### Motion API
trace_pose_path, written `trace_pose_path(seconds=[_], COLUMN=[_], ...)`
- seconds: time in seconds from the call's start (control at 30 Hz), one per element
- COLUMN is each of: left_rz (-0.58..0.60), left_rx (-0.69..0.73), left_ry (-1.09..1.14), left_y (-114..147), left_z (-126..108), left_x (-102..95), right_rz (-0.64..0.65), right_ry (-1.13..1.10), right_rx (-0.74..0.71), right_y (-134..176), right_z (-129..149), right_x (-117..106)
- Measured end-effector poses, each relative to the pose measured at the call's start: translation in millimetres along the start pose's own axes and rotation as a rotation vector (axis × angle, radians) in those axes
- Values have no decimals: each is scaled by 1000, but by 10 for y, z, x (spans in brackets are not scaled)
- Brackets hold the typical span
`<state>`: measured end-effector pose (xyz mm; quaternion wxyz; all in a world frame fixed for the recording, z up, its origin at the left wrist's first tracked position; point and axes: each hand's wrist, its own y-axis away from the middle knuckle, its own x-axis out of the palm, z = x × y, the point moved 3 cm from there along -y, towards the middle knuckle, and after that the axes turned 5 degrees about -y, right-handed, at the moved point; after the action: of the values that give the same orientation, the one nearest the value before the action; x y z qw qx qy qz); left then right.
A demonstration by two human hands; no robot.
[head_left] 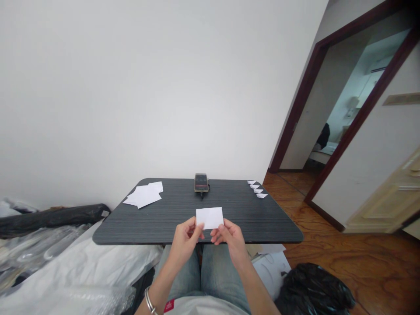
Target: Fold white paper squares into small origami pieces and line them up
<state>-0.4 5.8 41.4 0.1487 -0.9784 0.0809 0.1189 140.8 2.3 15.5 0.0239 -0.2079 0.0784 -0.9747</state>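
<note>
A small white rectangle of paper (pixel 209 217) is held up above the near edge of the dark table. My left hand (pixel 187 236) pinches its lower left corner between thumb and fingers. At the lower right corner, my right hand (pixel 230 237) grips it the same way. On the table's left side lies a loose pile of white paper sheets (pixel 144 194). Several small folded white papers (pixel 257 191) stand in a row along the right edge.
A small dark device (pixel 201 183) with a cable sits at the middle back of the black table (pixel 177 212), against the white wall. Plastic-wrapped items (pixel 49 245) are at the left. A black plastic bag (pixel 315 288) lies on the floor at right, near a doorway.
</note>
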Motion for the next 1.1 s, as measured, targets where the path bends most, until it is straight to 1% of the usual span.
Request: trace_pose_path(seconds=[0.17,0.27,0.33,0.5,0.7,0.9,1.1], left_rz=[49,118,142,120,126,126,88], left_rx=[1,-23,-35,-23,-36,-128,-134], left_ry=[30,72,73,51,71,92,110], left_y=[7,1,-1,6,11,2,-11], left_z=[5,13,17,16,39,119,138], left_x=[43,78,97,104,72,-22,-124], right_rz=[6,7,1,-7,-23,-108,-164], right_ry=[102,147,170,200,199,188,188], right_rx=[-58,-86,-84,-89,-103,-138,-155], right_y=[12,31,41,52,49,30,11], right_z=[-3,17,24,20,13,-7,-7], right_x=[78,88,92,102,93,26,-34])
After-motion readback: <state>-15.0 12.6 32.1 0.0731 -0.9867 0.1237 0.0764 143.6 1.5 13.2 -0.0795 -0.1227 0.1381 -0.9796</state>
